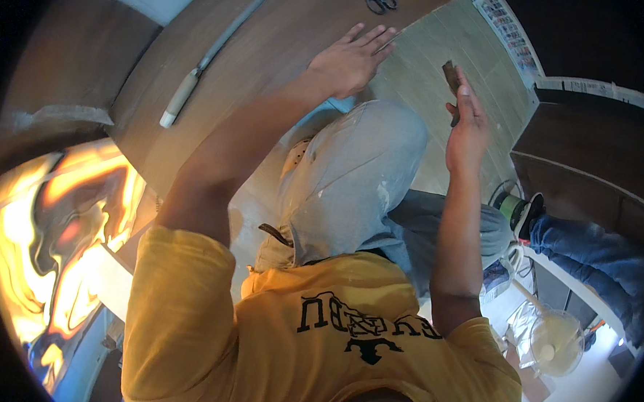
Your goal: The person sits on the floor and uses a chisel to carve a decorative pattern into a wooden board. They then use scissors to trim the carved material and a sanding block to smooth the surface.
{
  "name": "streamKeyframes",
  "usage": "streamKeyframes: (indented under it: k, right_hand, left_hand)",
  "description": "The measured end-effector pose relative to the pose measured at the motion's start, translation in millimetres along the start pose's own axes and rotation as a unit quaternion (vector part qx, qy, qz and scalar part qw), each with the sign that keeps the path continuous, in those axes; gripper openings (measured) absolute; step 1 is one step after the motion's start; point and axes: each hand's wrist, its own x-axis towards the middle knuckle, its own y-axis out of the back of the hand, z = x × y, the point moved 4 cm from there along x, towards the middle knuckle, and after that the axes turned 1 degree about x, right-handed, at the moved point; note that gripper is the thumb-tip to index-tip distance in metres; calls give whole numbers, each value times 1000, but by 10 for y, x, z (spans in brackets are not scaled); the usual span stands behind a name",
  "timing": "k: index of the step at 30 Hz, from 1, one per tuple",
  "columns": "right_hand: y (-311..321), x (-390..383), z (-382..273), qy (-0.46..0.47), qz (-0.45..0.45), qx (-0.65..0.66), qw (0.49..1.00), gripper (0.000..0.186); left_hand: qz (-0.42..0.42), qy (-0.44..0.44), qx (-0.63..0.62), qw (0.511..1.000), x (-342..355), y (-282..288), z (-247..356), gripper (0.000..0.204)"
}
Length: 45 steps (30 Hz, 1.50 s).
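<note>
My left hand (346, 62) lies palm down on a brown wooden panel (271, 60), close to its right edge, with fingers stretched out. Raised over the pale floor, my right hand (467, 132) grips a small, flat, dark brown piece (451, 77) between thumb and fingers; its exact kind cannot be made out. A long tool with a thin grey blade and a pale handle (183, 95) rests on the panel, left of my left hand. Dark-handled scissors (378, 0) lie at the panel's far edge. My bent knee (391, 132) is between my arms.
Pale wood-look floor (423, 68) stretches beyond my knee. Dark brown panels (594, 142) stand at the right. Another person's leg in blue jeans (589, 251) reaches in there, above a clear round tub (558, 341). A glossy surface with bright orange reflections (65, 238) is at the left.
</note>
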Motion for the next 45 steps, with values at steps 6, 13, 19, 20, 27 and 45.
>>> streamKeyframes:
  k: [6,13,19,20,27,45]
  right_hand:
    - [318,-41,105,28,15,24,999,46]
    - [-25,53,126,129,-39,-146,980,42]
    - [-927,351,168,306,-151,-369,865,41]
    - [-984,417,203,327,-145,-383,852,42]
    - [-969,331,357,275,-174,-381,866,44]
    - [-1395,-83,269,357,-191,-447,798,52]
  left_hand:
    - [-223,-96,-256,935,143,314,378,41]
    - [113,88,-180,973,-724,423,-775,37]
    - [137,162,-122,970,-489,323,-1120,39]
    - [140,187,-140,962,-480,336,-1116,35]
    - [165,212,-152,951,-572,333,-1208,26]
    - [186,254,-258,914,-559,520,-1197,20]
